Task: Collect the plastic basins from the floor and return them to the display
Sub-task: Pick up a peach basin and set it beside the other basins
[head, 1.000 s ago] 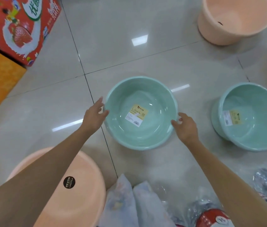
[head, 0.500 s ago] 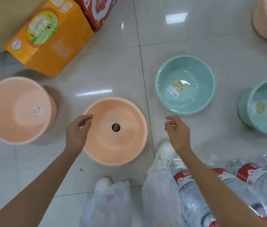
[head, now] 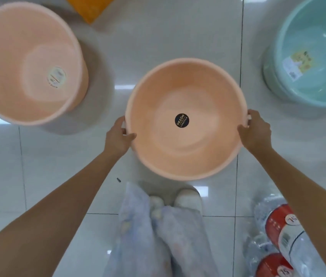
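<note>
Gripping opposite sides of the rim, the left hand [head: 118, 134] at nine o'clock and the right hand [head: 257, 130] at three o'clock hold the peach basin [head: 186, 148], a smooth round bowl with a black round sticker [head: 181, 120] at its centre, above the pale tiled floor [head: 158, 37]. A deeper peach tub [head: 18, 56] stands at ten o'clock and a mint basin [head: 316, 76] at two o'clock, both apart from it with bare tile between, while wrapped bottles [head: 278, 236] lie at five o'clock.
</note>
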